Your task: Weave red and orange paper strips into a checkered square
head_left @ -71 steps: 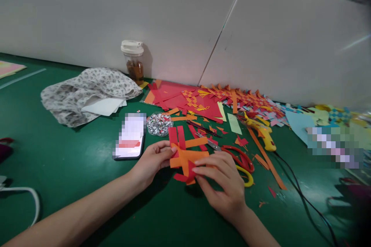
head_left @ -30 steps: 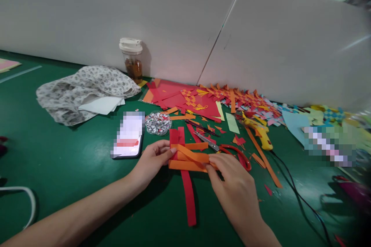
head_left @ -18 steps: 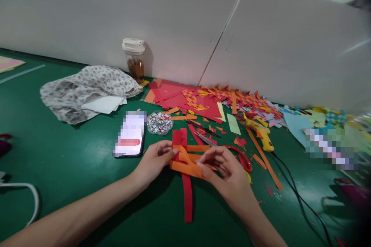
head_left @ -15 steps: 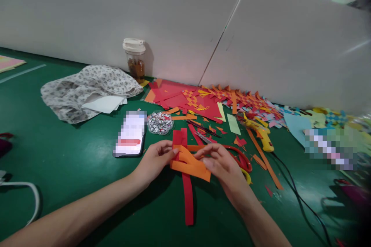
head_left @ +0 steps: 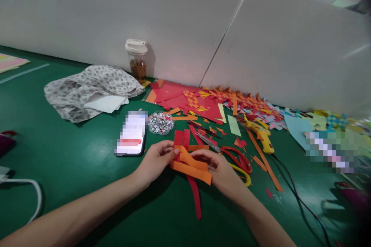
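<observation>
My left hand pinches the left end of interlaced paper strips between thumb and fingers. Orange strips run sideways to the right, one bowed upward. Red strips cross them; one hangs down toward the front and short red ends stand up behind. My right hand is closed at the right part of the orange strips, its fingertips partly hidden behind them. Just right of the strips, scissors with red and yellow handles lie on the green table.
A phone, a round case of small pieces and patterned cloth lie left and behind. A lidded cup stands at the wall. Paper scraps, woven pieces and a yellow glue gun with its cord are at the right.
My right hand has shifted its fingers behind the orange strips, and the scissors show more. The hanging red strip has swung to the right and narrowed in view.
</observation>
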`<action>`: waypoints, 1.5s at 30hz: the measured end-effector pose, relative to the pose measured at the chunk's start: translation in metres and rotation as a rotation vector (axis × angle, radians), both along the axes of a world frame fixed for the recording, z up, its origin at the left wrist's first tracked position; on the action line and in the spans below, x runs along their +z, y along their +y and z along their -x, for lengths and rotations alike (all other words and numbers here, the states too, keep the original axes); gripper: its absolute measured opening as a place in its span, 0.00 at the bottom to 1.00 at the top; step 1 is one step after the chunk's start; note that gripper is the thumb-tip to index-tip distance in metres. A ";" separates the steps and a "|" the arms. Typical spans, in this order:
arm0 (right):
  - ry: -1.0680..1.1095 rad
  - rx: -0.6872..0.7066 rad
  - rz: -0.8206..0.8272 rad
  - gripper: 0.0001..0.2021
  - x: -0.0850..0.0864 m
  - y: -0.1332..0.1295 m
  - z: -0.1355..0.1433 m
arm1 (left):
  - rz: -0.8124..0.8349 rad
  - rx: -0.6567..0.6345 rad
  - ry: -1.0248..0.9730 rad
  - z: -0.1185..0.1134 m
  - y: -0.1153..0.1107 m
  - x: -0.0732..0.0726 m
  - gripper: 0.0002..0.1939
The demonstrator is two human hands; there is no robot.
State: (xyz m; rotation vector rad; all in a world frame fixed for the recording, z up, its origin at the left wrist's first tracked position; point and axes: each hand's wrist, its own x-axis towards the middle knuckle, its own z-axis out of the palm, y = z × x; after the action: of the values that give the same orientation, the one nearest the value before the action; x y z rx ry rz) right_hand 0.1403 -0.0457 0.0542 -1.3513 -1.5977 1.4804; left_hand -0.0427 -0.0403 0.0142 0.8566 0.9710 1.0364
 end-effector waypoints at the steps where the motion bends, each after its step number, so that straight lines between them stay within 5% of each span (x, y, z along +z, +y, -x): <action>1: -0.037 0.015 -0.034 0.12 -0.001 -0.001 0.000 | -0.002 -0.002 0.003 0.000 0.000 -0.001 0.10; 14: -0.032 0.049 -0.170 0.13 -0.006 -0.024 0.007 | -0.004 0.000 -0.045 0.000 0.001 -0.005 0.11; 23: -0.307 0.206 -0.424 0.20 -0.004 -0.034 0.008 | -0.065 0.023 -0.023 0.001 -0.001 -0.001 0.09; 29: -0.398 0.178 -0.491 0.21 -0.008 -0.038 0.011 | -0.054 0.021 -0.020 0.002 -0.001 -0.003 0.10; 45: 0.070 0.043 -0.277 0.23 -0.011 -0.032 0.011 | 0.067 -0.109 -0.098 0.005 -0.002 0.007 0.17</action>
State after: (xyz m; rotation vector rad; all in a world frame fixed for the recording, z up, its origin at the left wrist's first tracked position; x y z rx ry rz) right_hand 0.1288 -0.0777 0.0434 -1.1037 -1.7229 1.2606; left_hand -0.0478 -0.0426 0.0215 0.7877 0.8625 0.9387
